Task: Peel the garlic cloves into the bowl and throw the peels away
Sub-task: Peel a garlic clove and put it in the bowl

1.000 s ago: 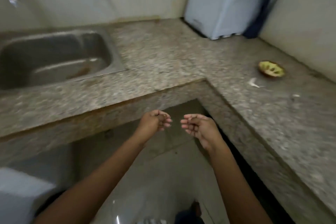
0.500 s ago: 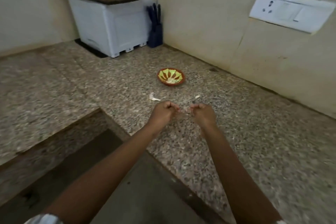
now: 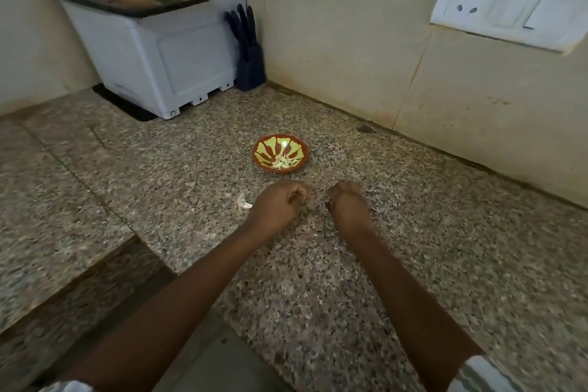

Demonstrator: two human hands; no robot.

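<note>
Garlic clove [image 3: 243, 202] | lies on surface [image 3: 318, 267], touching-close left of our left hand [image 3: 276, 207], farther from right hand [image 3: 348, 207] | 2 hands curled, contents hidden, we cannot tell | bowl [image 3: 255, 154] beyond, holding peeled cloves [image 3: 282, 163].

The left hand [image 3: 280, 207] and right hand [image 3: 348, 207] are held close together over the granite counter [image 3: 318, 280], fingers curled; whether anything is pinched cannot be told. Peeled cloves [image 3: 283, 163] are seen in the patterned bowl [image 3: 258, 149] just beyond, and a garlic piece [image 3: 243, 202] beside the left hand.
</note>
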